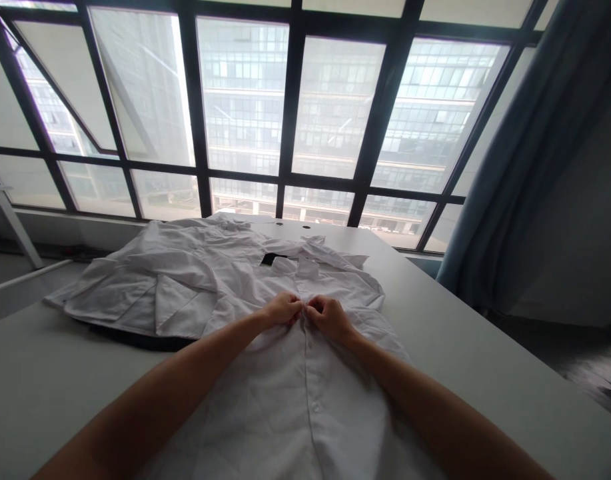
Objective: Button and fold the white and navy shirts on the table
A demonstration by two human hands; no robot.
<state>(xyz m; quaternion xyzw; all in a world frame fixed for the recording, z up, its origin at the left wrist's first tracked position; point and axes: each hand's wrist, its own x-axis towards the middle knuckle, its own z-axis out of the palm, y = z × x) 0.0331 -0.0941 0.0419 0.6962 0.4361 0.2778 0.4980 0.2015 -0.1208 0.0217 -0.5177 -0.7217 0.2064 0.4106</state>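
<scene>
At far left, a crumpled white sleeve point(105, 293) of a white button-front shirt point(310, 407) lies folded across a pale grey table point(45, 380), with dark cloth point(135, 340) showing beneath the shirt's edge. Inside the open collar sits a flat black object point(274, 259), partly covered. The left hand point(282, 310) and right hand point(330, 320) meet at the placket, both clenched on the white fabric, though whether they hold a button cannot be told. Close pinches with the cloth lying flat suit such fiddly work. Further right, a blue-grey curtain point(478, 200) hangs beside the window.
</scene>
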